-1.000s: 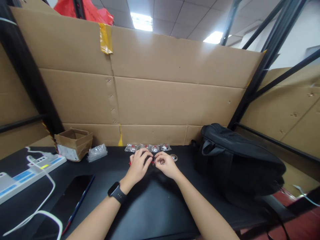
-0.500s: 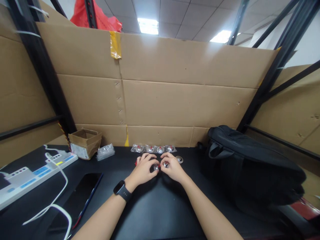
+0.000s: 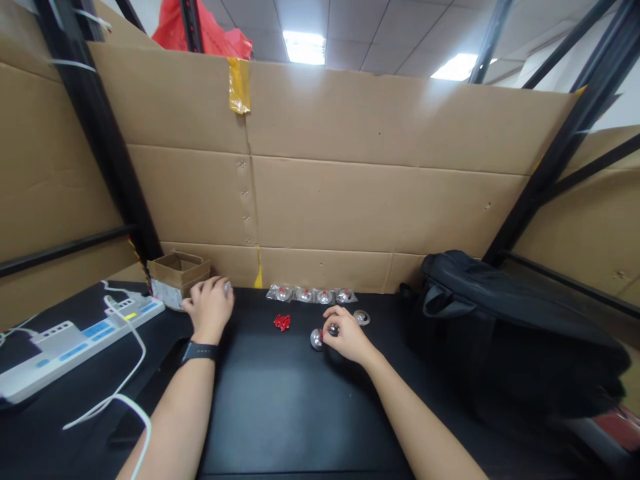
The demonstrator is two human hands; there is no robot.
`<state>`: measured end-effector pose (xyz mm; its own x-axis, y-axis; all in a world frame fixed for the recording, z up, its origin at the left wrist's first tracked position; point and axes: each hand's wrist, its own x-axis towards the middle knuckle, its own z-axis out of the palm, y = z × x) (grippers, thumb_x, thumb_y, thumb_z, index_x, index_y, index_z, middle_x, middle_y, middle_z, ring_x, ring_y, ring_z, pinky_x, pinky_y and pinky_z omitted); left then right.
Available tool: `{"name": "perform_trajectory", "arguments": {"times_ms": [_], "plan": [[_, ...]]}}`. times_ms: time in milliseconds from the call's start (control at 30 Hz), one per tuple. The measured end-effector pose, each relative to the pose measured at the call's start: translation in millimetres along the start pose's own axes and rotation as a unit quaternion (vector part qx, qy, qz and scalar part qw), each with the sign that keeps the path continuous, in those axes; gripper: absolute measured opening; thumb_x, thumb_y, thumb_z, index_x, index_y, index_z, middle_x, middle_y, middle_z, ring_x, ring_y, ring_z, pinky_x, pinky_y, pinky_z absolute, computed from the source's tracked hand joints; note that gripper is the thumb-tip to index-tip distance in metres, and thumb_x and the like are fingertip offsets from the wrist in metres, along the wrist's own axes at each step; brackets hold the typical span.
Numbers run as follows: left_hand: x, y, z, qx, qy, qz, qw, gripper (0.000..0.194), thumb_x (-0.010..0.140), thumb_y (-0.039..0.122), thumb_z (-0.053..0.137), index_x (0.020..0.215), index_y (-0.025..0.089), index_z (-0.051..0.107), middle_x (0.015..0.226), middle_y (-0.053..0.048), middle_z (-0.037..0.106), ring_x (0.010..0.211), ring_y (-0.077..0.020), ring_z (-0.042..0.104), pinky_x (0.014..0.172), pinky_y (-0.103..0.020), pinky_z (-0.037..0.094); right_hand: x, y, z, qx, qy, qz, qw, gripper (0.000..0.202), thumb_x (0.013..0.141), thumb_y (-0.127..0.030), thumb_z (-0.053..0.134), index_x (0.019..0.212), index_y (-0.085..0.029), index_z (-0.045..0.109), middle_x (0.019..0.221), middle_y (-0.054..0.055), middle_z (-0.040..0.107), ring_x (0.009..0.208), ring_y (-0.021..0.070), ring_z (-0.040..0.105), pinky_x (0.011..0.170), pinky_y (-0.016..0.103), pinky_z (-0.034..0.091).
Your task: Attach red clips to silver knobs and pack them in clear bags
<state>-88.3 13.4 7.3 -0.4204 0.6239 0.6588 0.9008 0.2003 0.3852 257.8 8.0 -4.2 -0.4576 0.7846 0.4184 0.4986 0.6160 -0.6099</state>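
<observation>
My left hand, wearing a black watch, is at the left with its fingers curled over the clear plastic bags, of which only a sliver shows. Near the middle, my right hand pinches a shiny round metal piece; its full shape is hidden by the fingers. Against those fingertips rests a silver domed disc, with a bit of red beside it. A flat metal ring lies just behind the right hand. Between the hands sits a small cluster of red parts.
Several bagged metal discs with red centres line the back edge by a cardboard wall. A small cardboard box, white power strip, cable and dark phone occupy the left. A black bag fills the right.
My left hand has left the metal pieces and moved left onto the plastic bags, uncovering the red parts. My right hand stays near the middle with its metal piece.
</observation>
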Motion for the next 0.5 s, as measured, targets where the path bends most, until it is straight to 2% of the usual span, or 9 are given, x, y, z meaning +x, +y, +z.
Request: {"name": "perform_trajectory", "arguments": {"times_ms": [100, 200, 367, 500], "plan": [[3.2, -28.1, 3.1, 0.022, -0.010, -0.036, 0.999, 0.027, 0.088, 0.036, 0.050, 0.095, 0.022, 0.073, 0.125, -0.011, 0.062, 0.119, -0.0351, 0.038, 0.091, -0.051, 0.025, -0.2, -0.8, 0.8, 0.000, -0.005, 0.000, 1.000, 0.010, 0.072, -0.011, 0.067, 0.069, -0.020, 0.070, 0.110, 0.006, 0.061, 0.103, 0.0212, 0.058, 0.095, 0.035, 0.043], [4.1, -37.2, 5.6, 0.024, -0.021, -0.046, 0.998, 0.026, 0.087, 0.035, 0.050, 0.086, 0.022, 0.073, 0.118, -0.010, 0.063, 0.118, -0.0353, 0.039, 0.091, -0.051, 0.025, -0.1, -0.1, 1.0, -0.002, -0.005, 0.001, 1.000, 0.010, 0.072, -0.011, 0.067, 0.069, -0.020, 0.070, 0.110, 0.006, 0.061, 0.103, 0.0219, 0.058, 0.095, 0.036, 0.044], [6.4, -29.6, 0.8, 0.022, -0.015, -0.062, 0.998, 0.027, 0.088, 0.034, 0.048, 0.087, 0.021, 0.072, 0.114, -0.011, 0.063, 0.116, -0.0349, 0.040, 0.090, -0.050, 0.025, 0.6, 3.7, 1.9, -0.005, -0.005, 0.002, 1.000, 0.009, 0.072, -0.012, 0.068, 0.069, -0.020, 0.071, 0.110, 0.006, 0.061, 0.103, 0.0218, 0.058, 0.094, 0.035, 0.044], [6.6, -12.9, -13.3, 0.018, 0.046, -0.075, 0.996, 0.027, 0.089, 0.034, 0.047, 0.093, 0.021, 0.070, 0.114, -0.011, 0.062, 0.115, -0.0331, 0.044, 0.093, -0.049, 0.023, 0.3, 5.1, 2.4, -0.010, -0.013, 0.005, 1.000, 0.010, 0.071, -0.011, 0.069, 0.067, -0.021, 0.071, 0.109, 0.006, 0.062, 0.102, 0.0217, 0.059, 0.093, 0.035, 0.045]]}}
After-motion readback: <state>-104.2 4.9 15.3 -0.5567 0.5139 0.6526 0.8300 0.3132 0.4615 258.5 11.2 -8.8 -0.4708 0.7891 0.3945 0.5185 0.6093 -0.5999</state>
